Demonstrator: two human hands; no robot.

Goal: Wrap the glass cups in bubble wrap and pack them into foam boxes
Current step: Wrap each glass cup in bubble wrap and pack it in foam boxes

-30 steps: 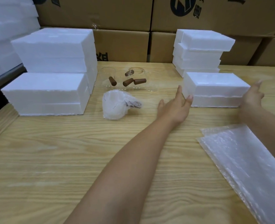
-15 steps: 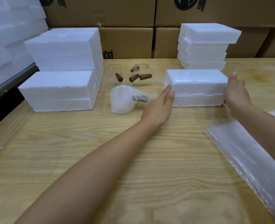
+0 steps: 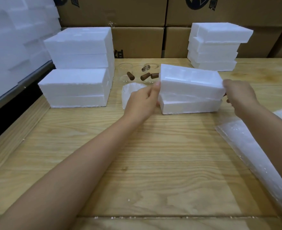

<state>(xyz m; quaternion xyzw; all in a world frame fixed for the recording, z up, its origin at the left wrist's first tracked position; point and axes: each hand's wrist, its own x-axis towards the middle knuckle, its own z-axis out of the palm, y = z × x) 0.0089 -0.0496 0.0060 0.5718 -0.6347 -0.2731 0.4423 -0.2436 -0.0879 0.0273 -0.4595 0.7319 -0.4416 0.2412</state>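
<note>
A white foam box sits mid-table in two halves. Its lid [image 3: 190,82] is tilted, lifted off the base [image 3: 190,107] at the near side. My left hand [image 3: 141,102] grips the lid's left end and my right hand [image 3: 239,95] grips its right end. A cup wrapped in bubble wrap [image 3: 128,92] lies just left of the box, partly hidden by my left hand. Behind it stand clear glass cups [image 3: 125,73] with brown handles [image 3: 130,75]. A stack of bubble wrap sheets [image 3: 259,151] lies at the right under my right forearm.
Closed foam boxes are stacked at the left [image 3: 77,87] and behind them [image 3: 82,47]; another stack [image 3: 215,47] stands at the back right. Cardboard cartons [image 3: 137,42] line the back of the wooden table [image 3: 145,171]. More foam blocks [image 3: 12,39] fill the far left.
Both hands closed in on the foam box's ends, took hold of the lid and raised it, tilted, off the base. The box also came nearer to me.
</note>
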